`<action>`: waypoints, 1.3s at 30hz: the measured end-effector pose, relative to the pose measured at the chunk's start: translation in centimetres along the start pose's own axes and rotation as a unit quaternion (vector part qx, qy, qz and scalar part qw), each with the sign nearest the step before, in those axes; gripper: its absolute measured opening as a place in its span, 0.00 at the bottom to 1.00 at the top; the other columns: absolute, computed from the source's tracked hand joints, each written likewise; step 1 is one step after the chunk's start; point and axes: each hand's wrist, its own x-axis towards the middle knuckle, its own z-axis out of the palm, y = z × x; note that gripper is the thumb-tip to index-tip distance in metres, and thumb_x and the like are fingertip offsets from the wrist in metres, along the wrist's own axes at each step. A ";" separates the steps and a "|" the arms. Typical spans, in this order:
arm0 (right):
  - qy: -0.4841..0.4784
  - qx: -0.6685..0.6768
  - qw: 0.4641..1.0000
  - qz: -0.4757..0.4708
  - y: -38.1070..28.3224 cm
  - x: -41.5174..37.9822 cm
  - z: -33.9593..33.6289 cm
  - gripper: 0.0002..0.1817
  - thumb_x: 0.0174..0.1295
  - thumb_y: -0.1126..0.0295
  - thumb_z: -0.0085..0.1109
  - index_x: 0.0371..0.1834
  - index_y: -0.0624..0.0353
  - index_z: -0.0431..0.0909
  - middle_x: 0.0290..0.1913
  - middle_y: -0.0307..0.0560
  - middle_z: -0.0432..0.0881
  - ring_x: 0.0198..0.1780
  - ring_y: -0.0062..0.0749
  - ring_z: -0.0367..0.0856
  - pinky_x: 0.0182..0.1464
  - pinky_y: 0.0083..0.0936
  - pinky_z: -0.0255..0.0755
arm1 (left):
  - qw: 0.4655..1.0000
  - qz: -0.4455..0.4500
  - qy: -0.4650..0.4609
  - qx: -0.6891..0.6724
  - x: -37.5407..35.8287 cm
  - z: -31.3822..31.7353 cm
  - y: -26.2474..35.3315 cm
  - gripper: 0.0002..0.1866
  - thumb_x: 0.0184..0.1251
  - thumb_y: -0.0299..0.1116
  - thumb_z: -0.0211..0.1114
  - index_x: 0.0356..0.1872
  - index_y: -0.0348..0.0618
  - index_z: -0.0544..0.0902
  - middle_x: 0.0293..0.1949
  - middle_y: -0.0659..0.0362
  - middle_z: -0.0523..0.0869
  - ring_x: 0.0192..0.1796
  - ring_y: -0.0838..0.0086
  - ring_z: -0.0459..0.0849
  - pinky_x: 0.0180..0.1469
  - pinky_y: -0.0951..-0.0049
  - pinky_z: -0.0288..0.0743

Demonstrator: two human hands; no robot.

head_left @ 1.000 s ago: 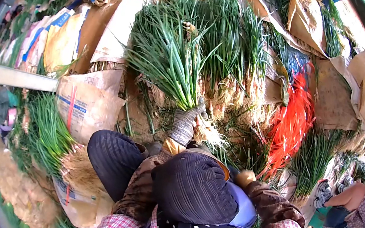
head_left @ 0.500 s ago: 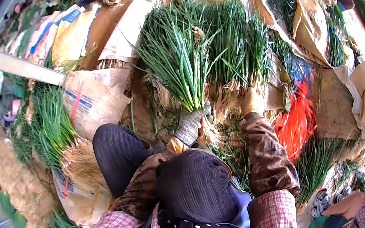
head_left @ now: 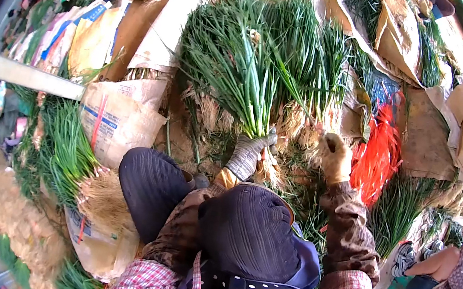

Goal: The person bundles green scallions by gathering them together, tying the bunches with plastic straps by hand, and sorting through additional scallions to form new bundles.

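Bunch point(head_left: 255, 112) aslant, leaves point(head_left: 238, 64) far-left, roots point(head_left: 268, 171) near-right; left hand point(head_left: 251, 152) fingers clamped round it, right hand point(head_left: 336, 158) fingers together

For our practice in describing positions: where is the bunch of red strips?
In the head view, the red strips lie right of centre, between the right hand and the flat brown sacking.

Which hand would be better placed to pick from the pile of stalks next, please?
Probably the right hand: it is close to the roots of the pile, while the left hand is closed around a bunch.
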 end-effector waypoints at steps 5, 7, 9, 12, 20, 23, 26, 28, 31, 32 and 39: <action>-0.118 0.207 0.971 -0.017 -4.6 -4.4 2.4 0.03 0.60 0.76 0.59 0.36 0.60 0.79 0.27 0.41 0.82 0.27 0.24 0.78 0.31 0.25 0.76 | 0.997 -0.070 -0.005 0.029 -1.5 1.6 1.4 0.07 0.52 0.26 0.72 0.31 0.39 0.82 0.21 0.60 0.84 0.13 0.81 0.73 0.12 0.80 0.65; -0.167 0.223 0.960 0.022 -4.6 -5.5 3.2 0.08 0.58 0.77 0.60 0.41 0.64 0.78 0.32 0.45 0.84 0.33 0.28 0.81 0.39 0.22 0.77 | 1.000 -0.028 -0.012 0.004 -1.4 1.5 0.7 0.08 0.52 0.26 0.72 0.32 0.39 0.82 0.20 0.61 0.83 0.13 0.80 0.73 0.12 0.80 0.64; -0.147 0.169 0.975 0.001 -0.1 -5.6 5.3 0.11 0.59 0.75 0.59 0.46 0.62 0.77 0.30 0.46 0.84 0.31 0.28 0.81 0.35 0.24 0.77 | 0.999 -0.037 0.019 0.022 -1.3 1.0 0.6 0.08 0.51 0.25 0.73 0.31 0.40 0.82 0.19 0.61 0.83 0.12 0.79 0.72 0.12 0.79 0.64; -0.147 -0.178 0.973 0.017 0.0 -2.3 4.1 0.24 0.64 0.69 0.56 0.62 0.57 0.62 0.35 0.51 0.83 0.26 0.32 0.81 0.27 0.25 0.78 | 0.996 -0.075 0.024 0.029 -0.5 0.8 0.3 0.08 0.48 0.28 0.75 0.25 0.40 0.82 0.16 0.61 0.81 0.09 0.78 0.72 0.11 0.77 0.65; -0.234 0.211 0.947 0.060 -5.8 3.1 6.9 0.19 0.63 0.58 0.57 0.43 0.66 0.79 0.35 0.47 0.81 0.37 0.28 0.76 0.38 0.25 0.68 | 0.993 -0.055 -0.028 0.098 -2.2 -0.3 0.5 0.13 0.62 0.43 0.63 0.25 0.46 0.81 0.19 0.65 0.78 0.22 0.80 0.75 0.24 0.77 0.67; -0.190 0.192 0.959 0.085 -6.2 2.9 8.2 0.13 0.58 0.65 0.62 0.35 0.67 0.83 0.32 0.46 0.83 0.33 0.26 0.78 0.39 0.23 0.71 | 0.885 0.192 -0.068 0.419 -1.5 -1.6 -0.4 0.11 0.66 0.32 0.56 0.47 0.43 0.79 0.46 0.52 0.80 0.48 0.68 0.77 0.48 0.67 0.72; -0.123 0.330 0.913 0.204 -5.6 1.5 9.4 0.13 0.58 0.64 0.63 0.35 0.65 0.83 0.30 0.42 0.82 0.28 0.24 0.76 0.34 0.23 0.71 | 0.967 0.194 -0.044 0.159 -4.4 0.7 3.1 0.12 0.58 0.33 0.65 0.41 0.42 0.82 0.34 0.56 0.84 0.37 0.72 0.81 0.38 0.69 0.75; -0.081 0.384 0.867 0.306 -4.3 1.1 10.0 0.13 0.58 0.62 0.63 0.34 0.62 0.82 0.27 0.39 0.80 0.27 0.24 0.75 0.29 0.24 0.70 | 0.978 0.088 0.034 0.184 -1.9 1.4 1.1 0.10 0.55 0.36 0.67 0.32 0.39 0.83 0.21 0.57 0.83 0.22 0.72 0.80 0.25 0.70 0.73; -0.040 0.383 0.853 0.351 -4.9 0.5 9.7 0.13 0.57 0.61 0.65 0.36 0.60 0.80 0.26 0.38 0.79 0.24 0.24 0.74 0.23 0.21 0.67 | 0.978 0.006 0.083 0.191 -1.9 1.1 1.1 0.11 0.53 0.36 0.68 0.24 0.37 0.82 0.10 0.59 0.76 0.11 0.72 0.74 0.15 0.71 0.66; -0.018 0.374 0.845 0.381 -4.1 0.4 10.1 0.14 0.57 0.61 0.65 0.36 0.60 0.80 0.26 0.38 0.79 0.24 0.24 0.74 0.22 0.20 0.67 | 0.984 0.044 0.064 0.163 -1.7 0.9 0.4 0.10 0.51 0.35 0.69 0.24 0.37 0.82 0.11 0.58 0.77 0.12 0.73 0.75 0.15 0.71 0.67; -0.137 -0.043 0.981 0.127 3.3 -3.3 10.9 0.15 0.57 0.60 0.61 0.31 0.65 0.80 0.26 0.50 0.81 0.23 0.32 0.78 0.23 0.28 0.73 | 0.979 0.103 0.029 0.174 0.4 -1.9 -0.8 0.12 0.51 0.32 0.68 0.34 0.35 0.82 0.23 0.54 0.82 0.25 0.71 0.82 0.26 0.71 0.75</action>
